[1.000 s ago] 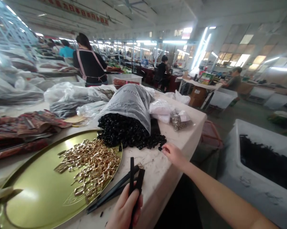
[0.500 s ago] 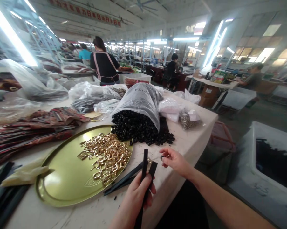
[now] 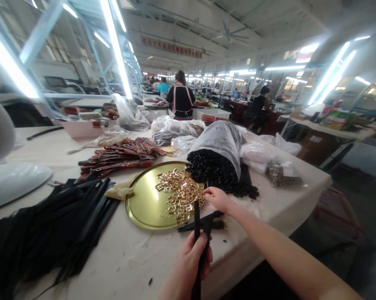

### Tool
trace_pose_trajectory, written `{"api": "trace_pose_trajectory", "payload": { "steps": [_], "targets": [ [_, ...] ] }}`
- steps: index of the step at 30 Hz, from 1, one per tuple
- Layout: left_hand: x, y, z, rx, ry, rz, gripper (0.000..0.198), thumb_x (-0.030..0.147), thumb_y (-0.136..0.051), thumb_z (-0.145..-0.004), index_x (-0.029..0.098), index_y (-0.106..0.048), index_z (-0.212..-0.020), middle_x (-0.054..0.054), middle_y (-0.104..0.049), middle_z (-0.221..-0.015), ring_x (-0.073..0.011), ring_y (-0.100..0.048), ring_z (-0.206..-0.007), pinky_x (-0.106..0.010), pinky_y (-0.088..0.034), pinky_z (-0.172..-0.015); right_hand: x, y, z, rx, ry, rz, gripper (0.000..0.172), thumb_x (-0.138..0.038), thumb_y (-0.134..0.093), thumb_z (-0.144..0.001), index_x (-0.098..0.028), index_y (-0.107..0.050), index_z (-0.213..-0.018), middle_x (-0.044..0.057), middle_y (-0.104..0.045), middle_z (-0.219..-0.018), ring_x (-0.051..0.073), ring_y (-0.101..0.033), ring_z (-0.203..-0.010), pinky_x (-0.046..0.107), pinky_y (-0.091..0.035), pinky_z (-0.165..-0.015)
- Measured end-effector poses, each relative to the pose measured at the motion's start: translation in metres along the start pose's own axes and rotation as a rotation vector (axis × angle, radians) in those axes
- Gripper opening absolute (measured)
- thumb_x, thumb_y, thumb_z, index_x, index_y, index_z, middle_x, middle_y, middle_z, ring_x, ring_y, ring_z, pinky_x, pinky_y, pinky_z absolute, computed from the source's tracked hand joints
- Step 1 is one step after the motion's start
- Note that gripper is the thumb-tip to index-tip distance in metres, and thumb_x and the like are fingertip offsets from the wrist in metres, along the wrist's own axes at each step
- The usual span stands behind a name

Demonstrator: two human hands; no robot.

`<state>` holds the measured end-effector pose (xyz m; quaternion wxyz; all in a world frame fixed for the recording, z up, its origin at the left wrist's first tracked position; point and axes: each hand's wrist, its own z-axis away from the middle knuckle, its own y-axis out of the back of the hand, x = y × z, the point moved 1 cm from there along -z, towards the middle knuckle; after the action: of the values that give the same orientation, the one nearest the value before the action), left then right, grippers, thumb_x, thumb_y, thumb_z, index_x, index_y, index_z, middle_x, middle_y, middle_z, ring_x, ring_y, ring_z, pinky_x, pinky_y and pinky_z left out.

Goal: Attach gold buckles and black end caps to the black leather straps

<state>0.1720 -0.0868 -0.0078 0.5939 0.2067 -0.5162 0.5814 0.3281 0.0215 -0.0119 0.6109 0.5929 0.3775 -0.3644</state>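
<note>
My left hand is closed round black straps, whose flat ends stick up past the thumb. At the right rim of a round gold tray, my right hand has its fingers pinched together beside a heap of gold metal buckles. What those fingertips hold, if anything, is too small to make out. Small black pieces spill from a grey plastic bag just behind the right hand. Between the tray and my left hand lie assembled black straps on the table.
A big pile of black strips covers the table's left side. Reddish patterned strips lie behind the tray, with a yellowish cloth piece at its left rim. Clear bags stand at the right. A co-worker stands farther back.
My view has swung left, so more of the table shows. The right hand has moved from beside the straps to the tray's buckle heap. The left hand keeps its hold on the straps.
</note>
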Motion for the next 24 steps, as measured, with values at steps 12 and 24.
{"api": "trace_pose_trajectory", "payload": {
  "steps": [12, 24],
  "targets": [
    [0.019, 0.032, -0.02, 0.134, -0.017, 0.12, 0.03, 0.045, -0.056, -0.073, 0.016, -0.048, -0.079, 0.006, -0.051, -0.047, -0.0035, -0.037, -0.03, -0.014, -0.023, -0.03, 0.0, -0.012, -0.036, -0.006, 0.086, 0.13, 0.008, -0.021, -0.055, -0.073, -0.016, -0.061, -0.075, 0.001, -0.059, -0.071, 0.014, -0.052, -0.068, 0.026, -0.041, -0.067],
    [0.045, 0.023, -0.051, 0.129, -0.088, -0.042, 0.032, 0.044, -0.062, -0.067, 0.019, -0.044, -0.064, 0.01, -0.039, -0.039, -0.0034, -0.029, -0.029, -0.017, -0.021, -0.031, -0.033, -0.005, 0.02, -0.15, -0.096, -0.298, 0.031, -0.041, -0.06, -0.073, -0.014, -0.062, -0.09, -0.001, -0.053, -0.063, 0.007, -0.041, -0.049, 0.019, -0.033, -0.044]
  ]
}}
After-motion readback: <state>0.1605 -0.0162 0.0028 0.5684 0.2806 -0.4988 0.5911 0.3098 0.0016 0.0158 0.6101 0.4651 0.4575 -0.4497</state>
